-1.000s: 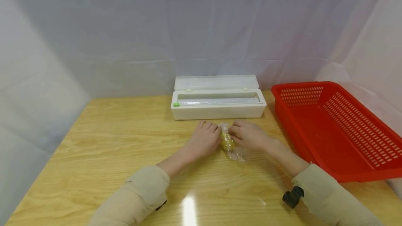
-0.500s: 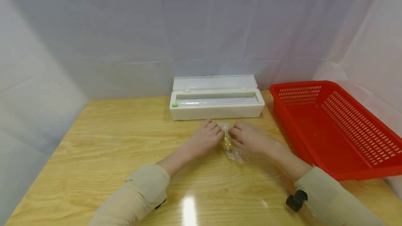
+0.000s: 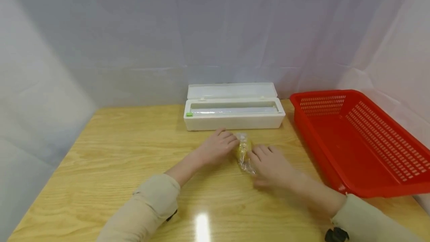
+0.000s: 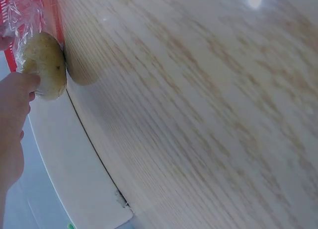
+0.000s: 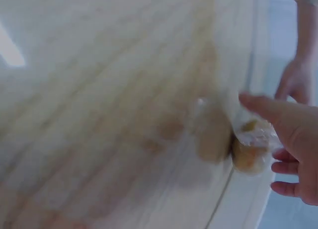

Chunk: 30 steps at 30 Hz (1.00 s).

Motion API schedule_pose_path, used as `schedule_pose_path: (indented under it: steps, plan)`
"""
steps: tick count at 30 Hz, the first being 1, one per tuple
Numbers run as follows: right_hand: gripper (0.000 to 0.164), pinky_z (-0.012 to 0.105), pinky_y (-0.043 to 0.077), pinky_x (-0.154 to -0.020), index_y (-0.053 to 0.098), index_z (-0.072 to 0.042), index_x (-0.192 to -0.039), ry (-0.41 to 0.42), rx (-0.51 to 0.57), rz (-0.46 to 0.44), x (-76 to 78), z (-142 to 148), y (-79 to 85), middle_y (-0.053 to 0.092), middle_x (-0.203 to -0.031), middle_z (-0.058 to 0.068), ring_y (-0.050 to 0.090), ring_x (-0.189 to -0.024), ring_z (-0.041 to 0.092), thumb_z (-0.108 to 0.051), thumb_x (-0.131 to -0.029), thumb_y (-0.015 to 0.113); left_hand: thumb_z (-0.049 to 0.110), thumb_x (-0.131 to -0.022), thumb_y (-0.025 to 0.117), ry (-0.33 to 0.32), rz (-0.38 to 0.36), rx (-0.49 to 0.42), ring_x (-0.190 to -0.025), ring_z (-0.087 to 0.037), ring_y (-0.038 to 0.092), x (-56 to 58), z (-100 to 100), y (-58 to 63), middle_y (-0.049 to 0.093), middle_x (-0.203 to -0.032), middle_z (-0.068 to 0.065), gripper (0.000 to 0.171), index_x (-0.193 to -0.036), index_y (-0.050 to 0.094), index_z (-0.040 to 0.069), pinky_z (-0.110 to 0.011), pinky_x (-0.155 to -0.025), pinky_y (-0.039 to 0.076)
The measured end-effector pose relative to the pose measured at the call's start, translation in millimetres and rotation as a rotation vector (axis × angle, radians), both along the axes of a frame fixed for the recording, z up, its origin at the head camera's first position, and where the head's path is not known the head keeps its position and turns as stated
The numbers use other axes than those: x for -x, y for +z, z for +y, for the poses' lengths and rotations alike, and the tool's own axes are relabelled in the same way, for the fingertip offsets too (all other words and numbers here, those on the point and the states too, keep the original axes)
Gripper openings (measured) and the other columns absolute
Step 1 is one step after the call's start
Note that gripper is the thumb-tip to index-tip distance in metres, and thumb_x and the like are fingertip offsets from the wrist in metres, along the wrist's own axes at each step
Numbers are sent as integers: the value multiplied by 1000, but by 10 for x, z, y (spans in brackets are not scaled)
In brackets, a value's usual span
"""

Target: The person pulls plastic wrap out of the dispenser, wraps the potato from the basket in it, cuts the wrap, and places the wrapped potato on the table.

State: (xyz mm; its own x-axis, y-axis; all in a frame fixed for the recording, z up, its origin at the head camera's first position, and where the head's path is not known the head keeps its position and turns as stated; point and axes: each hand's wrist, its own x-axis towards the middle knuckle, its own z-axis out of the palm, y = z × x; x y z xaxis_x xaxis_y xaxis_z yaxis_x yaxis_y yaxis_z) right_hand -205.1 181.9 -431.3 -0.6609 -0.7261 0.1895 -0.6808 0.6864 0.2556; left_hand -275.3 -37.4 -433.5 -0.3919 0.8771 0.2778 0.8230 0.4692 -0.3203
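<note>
A yellowish-brown potato lies on the wooden table, wrapped in clear plastic film. My left hand holds its left side; the left wrist view has the thumb pressed on the potato, while most of the fingers are hidden. Loose, crumpled film bunches at one end. On the other side my right hand is beside the near end of the film. The right wrist view shows this right hand with thumb stretched out and fingers apart, next to the wrapped potato.
Behind the hands stands a white cling film dispenser with its lid up and a film roll inside. A red plastic basket with slotted sides sits at the right of the table. White sheeting hangs behind and at both sides.
My right hand has let go of the film at the far end and moved down toward me and slightly right, its fingers spreading. My left hand stays at the potato.
</note>
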Motion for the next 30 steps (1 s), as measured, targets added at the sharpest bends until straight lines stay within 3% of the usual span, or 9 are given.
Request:
schedule_pose_path:
  steps: [6,11,17,24,27,30]
  plan:
    - [20,34,41,-65,53,-8,-98,98,15,276,-37,-65,-124,53,-89,7,52,-82,24,-20,-81,53,22,-80,69,-24,48,-9,-107,-21,54,-14,-7,-17,61,-111,-3,38,-113,60,8,-43,-97,38]
    - [22,30,41,-61,57,-8,-93,208,27,391,-15,-87,-149,54,-84,5,53,-76,20,-16,-83,39,22,-83,64,-52,126,3,-105,-21,53,-96,15,-17,61,-109,-3,32,-112,61,8,-38,-96,39]
    - [29,29,43,-60,61,-5,-101,252,69,416,-28,-109,-134,57,-87,6,55,-75,21,-12,-85,37,31,-85,60,-160,137,8,-105,-18,52,-204,55,-4,62,-107,0,29,-107,64,12,-37,-100,35]
    - [35,30,45,-60,64,-4,-93,331,185,411,-63,-134,-93,60,-81,4,57,-73,19,-14,-95,31,42,-85,59,-129,87,26,-109,-17,51,-264,65,-36,62,-111,1,38,-110,64,13,-39,-103,32]
    - [31,29,44,-61,66,-5,-89,356,221,403,-78,-149,-75,61,-82,3,56,-74,18,-17,-93,37,43,-86,58,-134,83,14,-108,-17,51,-268,69,-53,62,-111,2,39,-110,64,14,-38,-103,31]
    - [20,29,45,-62,67,-6,-89,367,254,372,-96,-169,-56,63,-86,3,57,-77,18,-17,-85,51,46,-86,58,-155,79,2,-110,-16,50,-271,78,-71,62,-113,2,42,-111,65,13,-38,-103,30]
